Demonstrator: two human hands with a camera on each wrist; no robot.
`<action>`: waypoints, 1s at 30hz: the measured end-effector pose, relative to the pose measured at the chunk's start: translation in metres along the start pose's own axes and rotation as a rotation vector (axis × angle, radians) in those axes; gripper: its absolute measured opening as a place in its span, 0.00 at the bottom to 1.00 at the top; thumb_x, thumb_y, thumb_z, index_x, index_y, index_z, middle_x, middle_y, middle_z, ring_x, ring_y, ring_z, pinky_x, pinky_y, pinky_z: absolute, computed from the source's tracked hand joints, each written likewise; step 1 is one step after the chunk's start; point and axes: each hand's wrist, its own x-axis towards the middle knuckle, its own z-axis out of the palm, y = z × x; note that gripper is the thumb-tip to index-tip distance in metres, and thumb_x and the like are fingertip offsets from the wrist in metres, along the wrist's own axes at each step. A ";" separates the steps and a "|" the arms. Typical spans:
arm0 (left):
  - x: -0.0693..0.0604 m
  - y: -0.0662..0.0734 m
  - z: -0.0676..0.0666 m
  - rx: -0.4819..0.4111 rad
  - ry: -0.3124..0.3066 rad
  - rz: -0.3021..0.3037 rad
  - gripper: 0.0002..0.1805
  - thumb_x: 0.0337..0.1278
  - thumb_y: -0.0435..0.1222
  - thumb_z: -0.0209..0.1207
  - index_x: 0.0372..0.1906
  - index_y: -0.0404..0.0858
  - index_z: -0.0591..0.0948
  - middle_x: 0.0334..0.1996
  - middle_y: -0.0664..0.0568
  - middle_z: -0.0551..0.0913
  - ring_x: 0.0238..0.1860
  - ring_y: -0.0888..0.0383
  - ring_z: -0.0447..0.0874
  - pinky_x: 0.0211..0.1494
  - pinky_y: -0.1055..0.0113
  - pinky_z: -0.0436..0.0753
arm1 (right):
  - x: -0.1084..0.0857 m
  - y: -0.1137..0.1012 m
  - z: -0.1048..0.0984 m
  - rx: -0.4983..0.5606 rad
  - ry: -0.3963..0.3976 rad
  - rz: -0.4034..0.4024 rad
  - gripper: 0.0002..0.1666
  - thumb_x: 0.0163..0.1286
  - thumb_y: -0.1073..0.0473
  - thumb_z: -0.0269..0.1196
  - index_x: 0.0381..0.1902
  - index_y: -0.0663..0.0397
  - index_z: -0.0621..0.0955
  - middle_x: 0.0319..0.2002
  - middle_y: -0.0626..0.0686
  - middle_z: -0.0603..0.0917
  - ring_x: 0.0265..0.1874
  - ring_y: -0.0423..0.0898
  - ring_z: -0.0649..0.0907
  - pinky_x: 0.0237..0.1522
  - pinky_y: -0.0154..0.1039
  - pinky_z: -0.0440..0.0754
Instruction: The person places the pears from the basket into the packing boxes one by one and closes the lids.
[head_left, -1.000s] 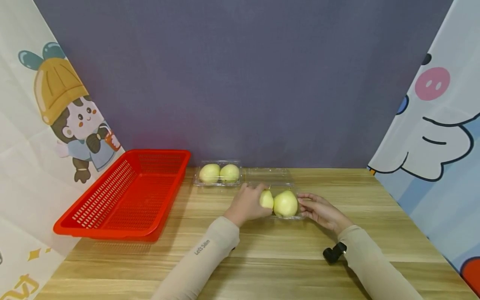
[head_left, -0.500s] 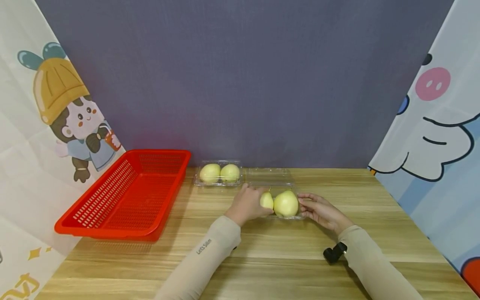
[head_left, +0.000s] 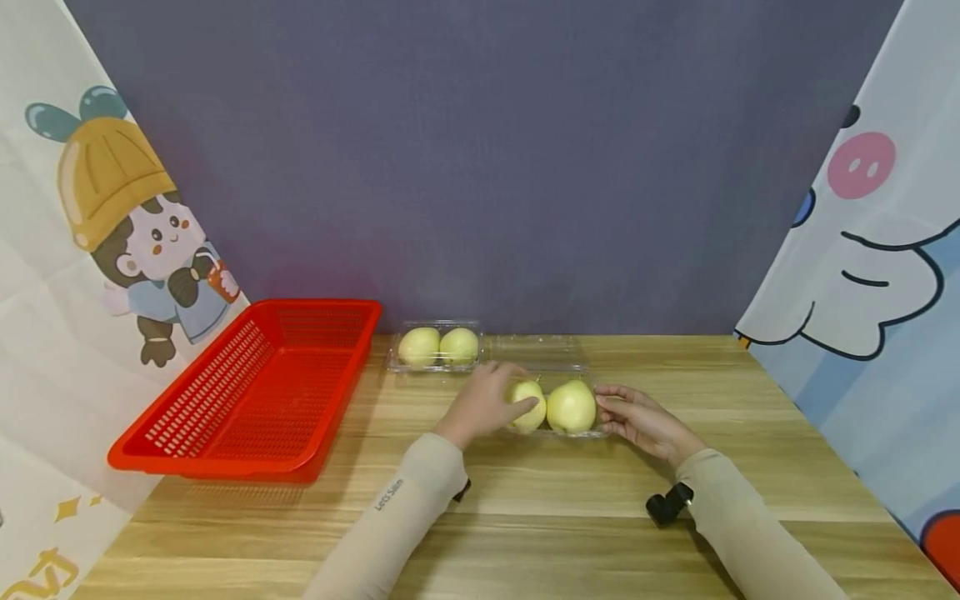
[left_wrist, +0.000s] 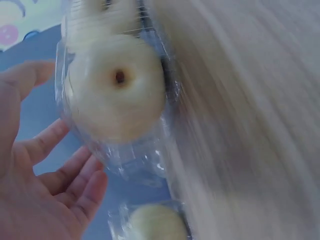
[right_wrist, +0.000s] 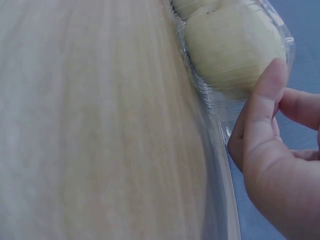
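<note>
Two yellow-green pears sit side by side in an opened clear plastic box (left_wrist: 147,155), its lid (head_left: 540,354) laid back behind them. My left hand (head_left: 480,404) is at the left end, fingers spread and thumb in front of the left pear (head_left: 532,412). In the left wrist view the fingers do not close round that pear, whose blossom end faces the camera. At the other end, my right hand (head_left: 648,427) pinches the box's edge with thumb and fingers, beside the right pear (head_left: 572,408). Part of its grip is hidden.
Behind and left stands a second clear box (head_left: 480,367) with two pears (head_left: 438,346). A red perforated basket (head_left: 300,400) occupies the table's left side. A dark grey backdrop (head_left: 480,167) rises at the wooden table's (head_left: 555,533) far edge.
My left hand has let go of the left pear and drawn slightly left, so more of that pear shows. The right hand and the boxes have stayed in place.
</note>
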 end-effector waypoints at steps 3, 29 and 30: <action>-0.003 -0.006 -0.007 -0.098 0.010 -0.021 0.30 0.64 0.55 0.62 0.66 0.45 0.76 0.68 0.45 0.72 0.73 0.40 0.58 0.70 0.39 0.63 | 0.001 0.000 0.000 -0.003 0.004 0.000 0.24 0.79 0.64 0.52 0.66 0.70 0.60 0.40 0.52 0.77 0.33 0.39 0.79 0.37 0.30 0.82; -0.015 -0.041 0.001 -0.693 0.102 -0.261 0.27 0.65 0.43 0.63 0.64 0.35 0.77 0.51 0.43 0.79 0.49 0.47 0.81 0.49 0.57 0.84 | -0.001 -0.001 0.001 -0.011 -0.025 -0.024 0.29 0.79 0.64 0.53 0.68 0.74 0.57 0.42 0.52 0.76 0.34 0.38 0.79 0.37 0.31 0.82; -0.015 -0.043 0.002 -0.736 0.090 -0.276 0.27 0.66 0.42 0.62 0.65 0.33 0.75 0.51 0.42 0.79 0.49 0.46 0.82 0.49 0.57 0.84 | -0.001 -0.001 0.001 -0.008 -0.026 -0.025 0.28 0.79 0.64 0.53 0.68 0.74 0.58 0.42 0.52 0.76 0.34 0.38 0.79 0.37 0.31 0.82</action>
